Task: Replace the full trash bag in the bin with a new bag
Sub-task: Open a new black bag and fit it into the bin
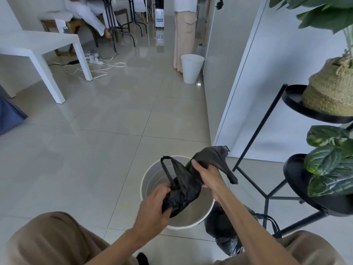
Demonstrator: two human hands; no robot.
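Left hand [152,205] and right hand [207,175] fingers grip crumpled black plastic bag [183,190] over round white bin [191,226]; full black bag [219,222] beside it half hidden

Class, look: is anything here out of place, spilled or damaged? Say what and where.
Nothing is spilled or broken. Loose white cables and a power strip sprawl across the floor by the white table, a tripping risk. The full black bag sits on the floor beside the bin, expected mid-swap.

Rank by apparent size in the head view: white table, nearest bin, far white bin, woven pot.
1. white table
2. nearest bin
3. woven pot, cut by the frame edge
4. far white bin, shrunk by distance; true size unsure
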